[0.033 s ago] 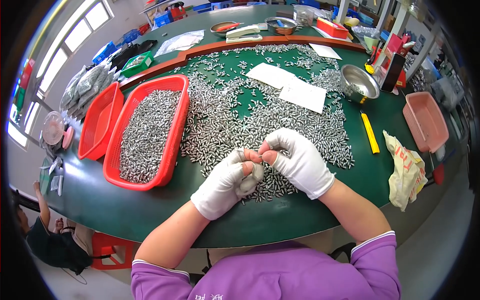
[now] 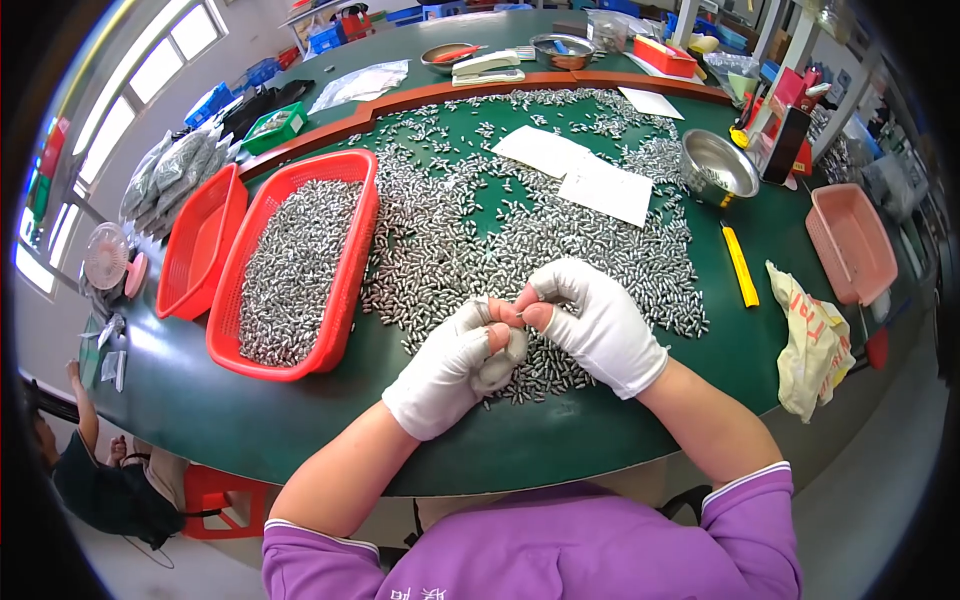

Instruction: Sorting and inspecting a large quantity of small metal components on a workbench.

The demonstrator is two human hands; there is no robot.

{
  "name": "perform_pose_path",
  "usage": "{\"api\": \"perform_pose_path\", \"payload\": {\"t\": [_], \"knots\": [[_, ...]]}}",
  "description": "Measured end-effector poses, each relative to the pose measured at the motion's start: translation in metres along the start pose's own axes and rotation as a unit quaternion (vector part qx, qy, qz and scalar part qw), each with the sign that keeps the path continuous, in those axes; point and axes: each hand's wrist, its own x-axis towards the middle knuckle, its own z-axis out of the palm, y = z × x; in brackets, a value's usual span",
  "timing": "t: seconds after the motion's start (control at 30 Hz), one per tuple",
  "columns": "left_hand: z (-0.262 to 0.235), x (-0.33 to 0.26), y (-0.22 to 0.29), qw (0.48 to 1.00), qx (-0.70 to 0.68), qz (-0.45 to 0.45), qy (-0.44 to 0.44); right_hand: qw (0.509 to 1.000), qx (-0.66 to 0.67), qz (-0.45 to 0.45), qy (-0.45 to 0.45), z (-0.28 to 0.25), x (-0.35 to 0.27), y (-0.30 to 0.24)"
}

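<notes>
- White-gloved left hand (image 2: 455, 370) cupped, seemingly holding small metal pieces (image 2: 497, 372)
- Right hand (image 2: 600, 322) pinching one piece against left fingertips
- Loose pile (image 2: 560, 250) just beyond both hands
- Red basket (image 2: 290, 265) left of left hand, half-filled
- Sorting step likely; next calls for a steady pinch

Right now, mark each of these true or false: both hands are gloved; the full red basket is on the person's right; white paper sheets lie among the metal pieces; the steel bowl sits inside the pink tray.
1. Both hands wear white gloves. True: left hand, right hand.
2. The full red basket is on the person's right. False: the red basket of small metal pieces is on the left.
3. White paper sheets lie among the pieces. True.
4. The steel bowl sits inside the pink tray. False: it stands on the green table, apart from it.
</notes>
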Motion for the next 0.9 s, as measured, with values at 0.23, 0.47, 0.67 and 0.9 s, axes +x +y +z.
{"api": "perform_pose_path", "payload": {"t": [0.23,0.47,0.67,0.9], "knots": [[0.0030,-0.0007,0.0002,1.000,0.006,-0.008,0.006,0.991,-0.104,-0.085,-0.010,-0.0012,0.0007,-0.0015],[0.0075,-0.0022,0.0026,0.999,0.021,-0.001,0.026,0.973,-0.152,-0.175,-0.004,-0.0035,0.0032,0.0011],[0.0083,-0.0038,0.0003,0.996,0.055,0.010,0.069,0.985,-0.101,-0.136,0.013,-0.0008,0.0016,0.0014],[0.0039,-0.0043,-0.0013,0.997,0.057,-0.001,0.059,0.969,-0.144,-0.202,0.007,-0.0002,0.0041,-0.0014]]}}
